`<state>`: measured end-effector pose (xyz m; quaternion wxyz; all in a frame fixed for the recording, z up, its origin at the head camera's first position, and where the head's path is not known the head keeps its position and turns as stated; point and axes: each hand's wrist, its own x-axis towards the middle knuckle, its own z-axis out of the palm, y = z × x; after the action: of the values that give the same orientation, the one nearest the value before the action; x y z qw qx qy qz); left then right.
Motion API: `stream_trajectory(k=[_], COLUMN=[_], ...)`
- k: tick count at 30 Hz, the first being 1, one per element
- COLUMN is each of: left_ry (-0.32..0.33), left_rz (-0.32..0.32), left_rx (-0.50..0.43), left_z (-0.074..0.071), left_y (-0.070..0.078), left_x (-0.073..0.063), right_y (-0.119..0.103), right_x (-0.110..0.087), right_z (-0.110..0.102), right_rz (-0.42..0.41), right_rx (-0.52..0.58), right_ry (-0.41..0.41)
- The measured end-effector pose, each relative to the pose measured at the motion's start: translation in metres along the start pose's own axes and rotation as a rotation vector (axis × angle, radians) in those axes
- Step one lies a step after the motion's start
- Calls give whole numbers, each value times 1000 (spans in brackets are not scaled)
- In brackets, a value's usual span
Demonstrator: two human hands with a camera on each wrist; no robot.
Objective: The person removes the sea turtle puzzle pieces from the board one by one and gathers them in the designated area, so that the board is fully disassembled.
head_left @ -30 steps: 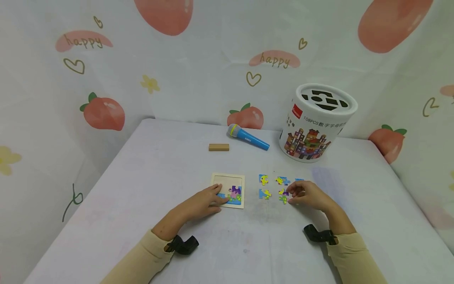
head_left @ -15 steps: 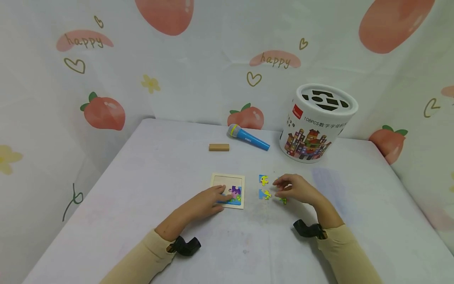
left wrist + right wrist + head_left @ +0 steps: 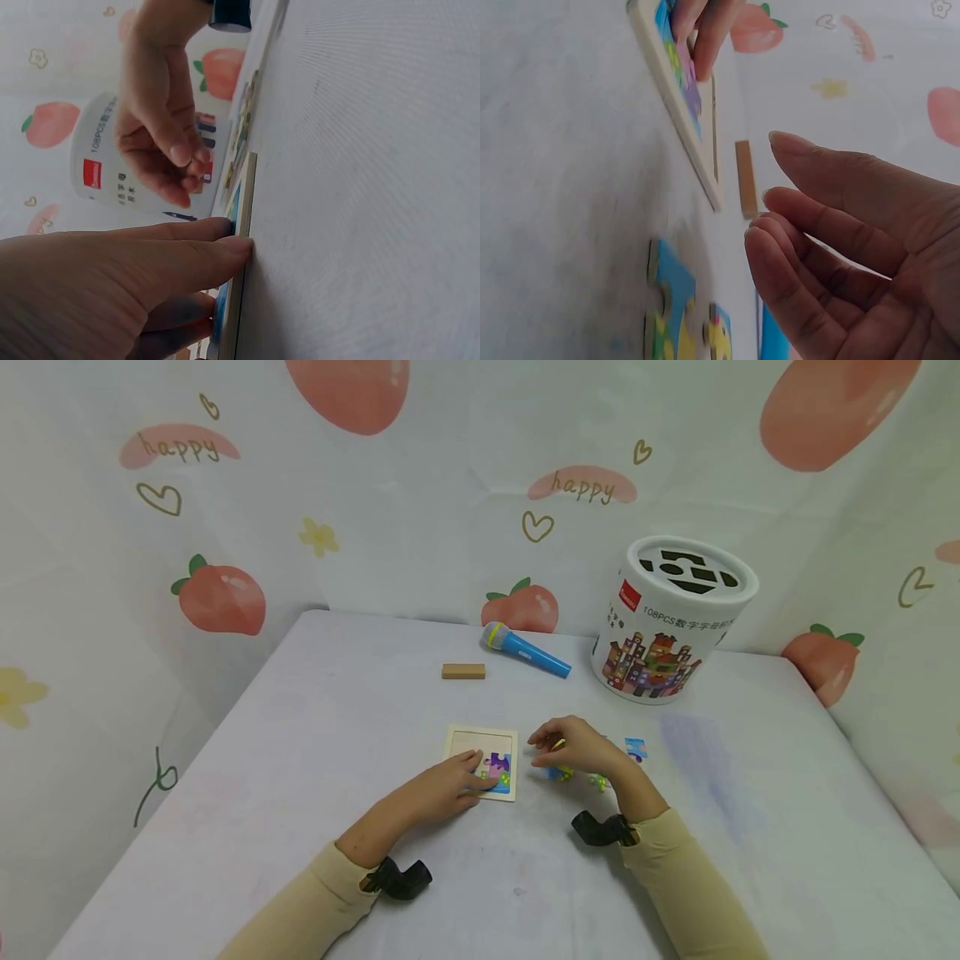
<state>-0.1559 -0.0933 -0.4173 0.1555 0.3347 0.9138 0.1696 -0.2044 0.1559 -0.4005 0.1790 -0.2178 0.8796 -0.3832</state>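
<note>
A small wooden puzzle tray (image 3: 465,738) lies on the table, its lower part filled with purple, pink and blue pieces. My left hand (image 3: 442,789) rests on its lower left, fingers straight over the pieces and thumb at the tray's edge (image 3: 244,217). Just right of the tray, my right hand (image 3: 581,747) hovers with loosely bent fingers and nothing between them. Below it lie a blue and yellow puzzle piece (image 3: 676,277) and another yellow-blue piece (image 3: 720,331). A green piece (image 3: 598,782) shows beneath the right wrist, and a blue piece (image 3: 636,748) lies farther right.
Behind the tray lie a brown wooden block (image 3: 462,671) and a blue toy microphone (image 3: 532,653). A large white bucket (image 3: 652,652) with printed buildings stands at the back right. A printed cloth (image 3: 405,527) hangs behind the table.
My right hand has moved left from the far puzzle pieces to beside the tray, uncovering the blue piece at the right. The left hand has slid slightly right on the tray.
</note>
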Motion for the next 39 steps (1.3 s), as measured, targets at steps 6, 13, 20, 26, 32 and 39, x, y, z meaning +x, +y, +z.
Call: stream_trajectory(k=[6,13,20,26,32,39], left_ry=[-3,7,15,10,10,18], left_rz=[17,41,81,77,80,84], left_rx=[22,32,14,-10,-15,-18], left_z=[2,2,0,-1,-1,0], left_y=[-1,-4,-5,-4,-3,-3], left_x=[0,1,-1,-3,-4,-4], right_y=[-10,-21,-26,-24,-25,-29], right_x=[15,30,39,42,42,40], right_z=[8,16,27,35,39,41], right_rz=[-6,57,82,99,112,149], right_rx=[5,31,-3,-18,-16,-48], right_ry=[-17,-38,-56,-30,-16,6])
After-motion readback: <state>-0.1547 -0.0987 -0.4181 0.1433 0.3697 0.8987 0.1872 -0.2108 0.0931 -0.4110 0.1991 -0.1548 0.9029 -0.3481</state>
